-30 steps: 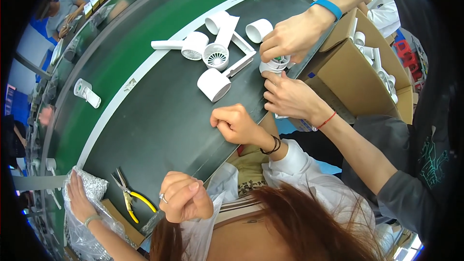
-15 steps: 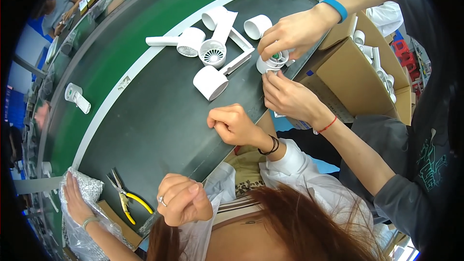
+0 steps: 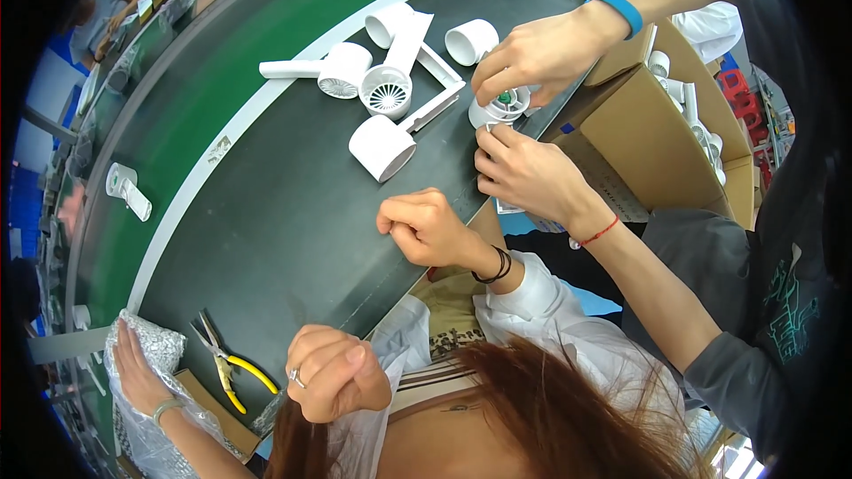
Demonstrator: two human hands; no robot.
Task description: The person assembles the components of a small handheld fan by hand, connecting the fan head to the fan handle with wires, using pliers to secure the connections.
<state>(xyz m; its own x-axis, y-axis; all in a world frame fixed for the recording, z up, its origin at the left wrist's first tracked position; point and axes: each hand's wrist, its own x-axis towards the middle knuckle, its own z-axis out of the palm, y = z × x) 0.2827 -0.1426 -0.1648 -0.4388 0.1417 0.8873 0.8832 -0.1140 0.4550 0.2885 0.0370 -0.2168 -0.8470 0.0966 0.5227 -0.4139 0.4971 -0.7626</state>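
Your left hand (image 3: 337,374) and right hand (image 3: 422,226) are curled closed by the desk's (image 3: 257,231) near edge; you can't tell if around anything. Pliers (image 3: 224,364) lie beside your left, perhaps for reach; the white tube (image 3: 380,147) lies beyond your right.

No readable text, blurred print (image 3: 623,200) on carton (image 3: 652,149)

Person's left hand (image 3: 337,374) and right hand (image 3: 424,227) both loosely curled near the edge of a dark table (image 3: 266,222), pliers (image 3: 221,355) lying leftward, white parts (image 3: 382,148) clustered beyond, co-worker's hands (image 3: 546,49) gripping a white housing (image 3: 484,115) to the right.
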